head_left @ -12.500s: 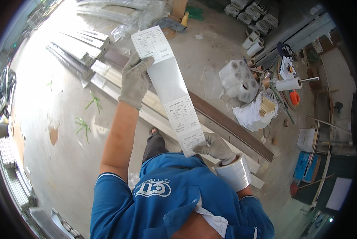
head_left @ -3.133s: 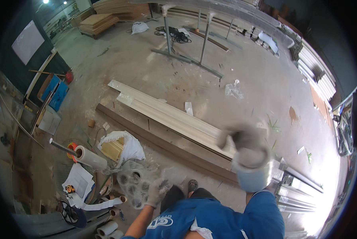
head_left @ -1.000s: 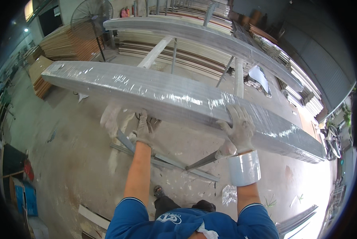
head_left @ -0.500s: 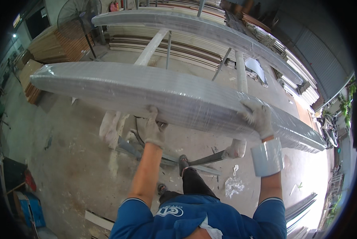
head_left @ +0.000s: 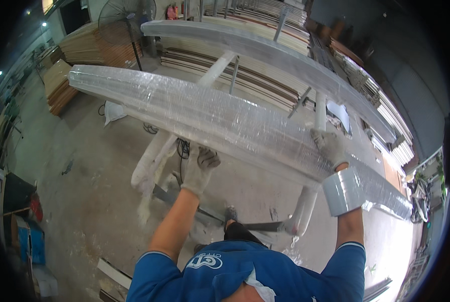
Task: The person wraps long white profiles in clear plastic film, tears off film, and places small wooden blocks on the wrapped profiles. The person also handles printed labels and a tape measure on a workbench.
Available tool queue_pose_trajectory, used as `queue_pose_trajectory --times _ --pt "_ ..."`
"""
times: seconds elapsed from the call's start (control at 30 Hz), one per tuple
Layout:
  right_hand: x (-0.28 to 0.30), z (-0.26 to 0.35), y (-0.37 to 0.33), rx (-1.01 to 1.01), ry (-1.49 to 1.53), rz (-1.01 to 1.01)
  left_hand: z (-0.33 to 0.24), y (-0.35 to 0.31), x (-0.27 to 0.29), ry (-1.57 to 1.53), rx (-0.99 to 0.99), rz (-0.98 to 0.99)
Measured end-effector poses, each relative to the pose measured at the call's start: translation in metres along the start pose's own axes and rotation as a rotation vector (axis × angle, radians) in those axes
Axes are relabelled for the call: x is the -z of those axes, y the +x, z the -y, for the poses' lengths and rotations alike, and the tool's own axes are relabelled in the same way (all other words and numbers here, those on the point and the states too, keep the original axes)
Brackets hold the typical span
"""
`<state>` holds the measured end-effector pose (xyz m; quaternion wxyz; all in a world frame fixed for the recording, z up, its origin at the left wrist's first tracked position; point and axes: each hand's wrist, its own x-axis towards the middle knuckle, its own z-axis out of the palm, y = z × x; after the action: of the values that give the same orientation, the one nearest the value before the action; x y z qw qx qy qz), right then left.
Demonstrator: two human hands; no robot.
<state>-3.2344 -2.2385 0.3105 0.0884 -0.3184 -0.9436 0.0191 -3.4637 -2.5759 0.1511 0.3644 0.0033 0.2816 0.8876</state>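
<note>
A long bundle wrapped in clear plastic film (head_left: pixel 235 118) lies slantwise across two padded supports. My right hand (head_left: pixel 330 148), in a pale work glove, rests on its upper side with the fingers spread. Round my right forearm sits a wide roll of grey, shiny film or tape (head_left: pixel 343 192); a loose bit of film shows beside it. Below the bundle's near edge is my gloved left hand (head_left: pixel 200 168), its thumb up against the edge and its other fingers curled. Whatever those fingers may hold is hidden.
Behind lies a second wrapped bundle (head_left: pixel 255 44) on the padded support arms (head_left: pixel 219 68). Stacked boards (head_left: pixel 210 65) line the back, with a stand fan (head_left: pixel 129 22) at far left. A metal stand leg (head_left: pixel 262 226) crosses the floor by my feet. Black cable (head_left: pixel 183 151) hangs under the bundle.
The bundle looks rolled, with a different side facing up. My left hand has slipped from its near side to below its edge. The whole view has shifted slightly.
</note>
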Motion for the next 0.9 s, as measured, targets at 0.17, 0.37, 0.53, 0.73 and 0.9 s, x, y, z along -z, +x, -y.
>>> queue_pose_trajectory --times 0.17,0.37,0.53,0.73,0.9 --pt "0.001 -0.010 0.042 0.209 -0.041 0.077 0.009 0.058 0.050 -0.047 0.028 -0.183" --pt "0.017 0.009 0.042 0.115 0.097 0.087 0.005 0.108 0.040 -0.122 0.087 0.088" --pt "0.006 0.031 0.064 0.119 0.146 0.238 0.001 0.088 0.027 0.024 0.080 -0.004" --pt "0.003 -0.022 0.156 0.044 0.091 0.447 -0.015 0.124 -0.053 0.206 0.088 -0.187" --pt "-0.025 -0.054 0.211 0.081 0.236 0.663 -0.038 0.128 -0.112 0.348 0.039 -0.170"
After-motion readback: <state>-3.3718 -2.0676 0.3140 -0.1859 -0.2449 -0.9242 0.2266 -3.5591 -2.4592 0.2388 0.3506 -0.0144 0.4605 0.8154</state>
